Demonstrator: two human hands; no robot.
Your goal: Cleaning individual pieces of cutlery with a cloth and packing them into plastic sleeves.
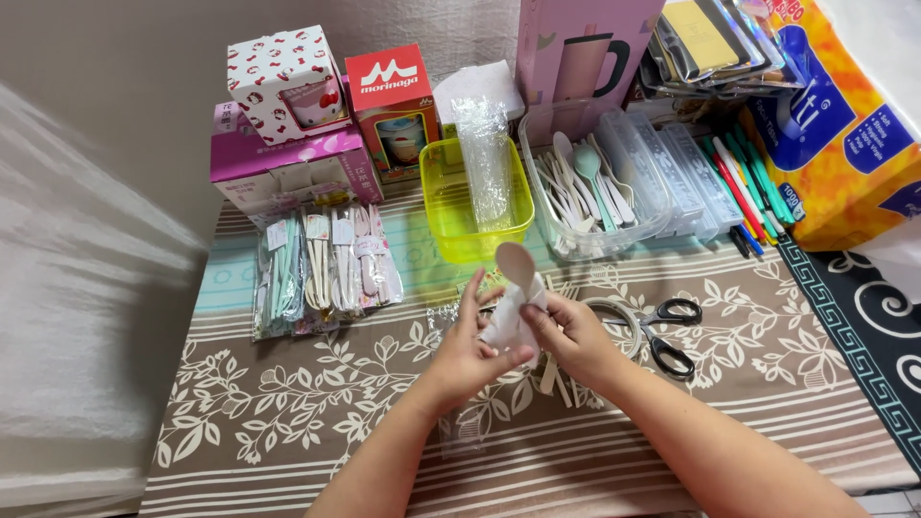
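Your left hand [467, 353] and right hand [573, 338] both pinch a pale plastic spoon in a clear wrapper [516, 288], held upright above the leaf-patterned cloth surface [288, 403], near black-handled scissors [669, 331] and a yellow plastic tub [451, 206].

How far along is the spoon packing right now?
Done: a row of packed sets lies at the left. In hand: the left hand and right hand hold a spoon partly in a clear sleeve. Left: many loose spoons remain in the clear bin.
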